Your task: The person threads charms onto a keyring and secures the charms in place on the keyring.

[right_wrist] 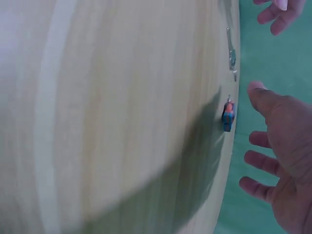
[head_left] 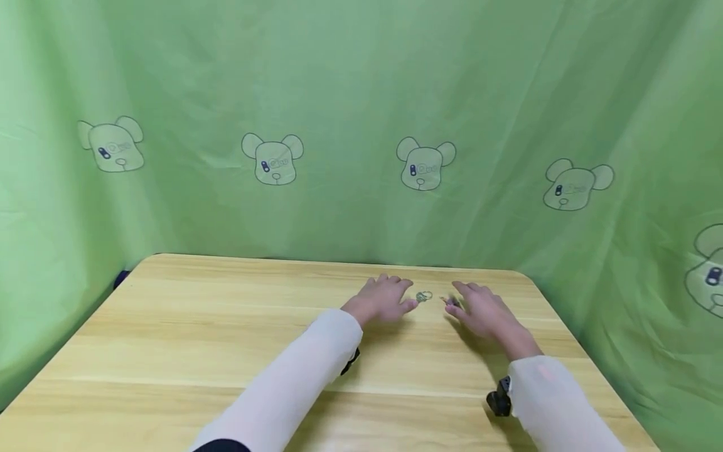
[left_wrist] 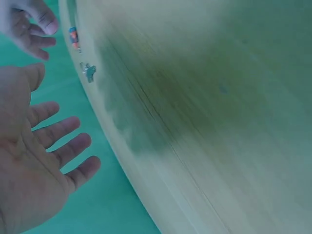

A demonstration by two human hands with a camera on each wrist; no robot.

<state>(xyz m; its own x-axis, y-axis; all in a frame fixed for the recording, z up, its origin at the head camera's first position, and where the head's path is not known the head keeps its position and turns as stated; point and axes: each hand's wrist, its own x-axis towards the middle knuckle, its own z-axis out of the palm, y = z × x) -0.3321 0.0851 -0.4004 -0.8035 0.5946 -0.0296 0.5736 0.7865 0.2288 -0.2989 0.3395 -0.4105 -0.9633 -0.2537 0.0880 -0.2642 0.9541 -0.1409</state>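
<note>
A small bunch of metal keys on a ring (head_left: 423,296) lies towards the far side of the wooden table. Just right of it is a little red-and-blue figure charm (right_wrist: 228,116) with a short metal link, apart from the keys (left_wrist: 89,72). My left hand (head_left: 386,300) hovers left of the keys, fingers spread and holding nothing. On the other side my right hand (head_left: 482,311) is held over the table close to the charm, its thumb overlapping it in the head view. The right fingers are spread too, with nothing in the palm.
The light wood table (head_left: 226,339) has rounded far corners. Behind and beside it hangs a green curtain (head_left: 339,75) printed with bear heads. A black wrist device (head_left: 499,398) sits at the right cuff, low over the tabletop.
</note>
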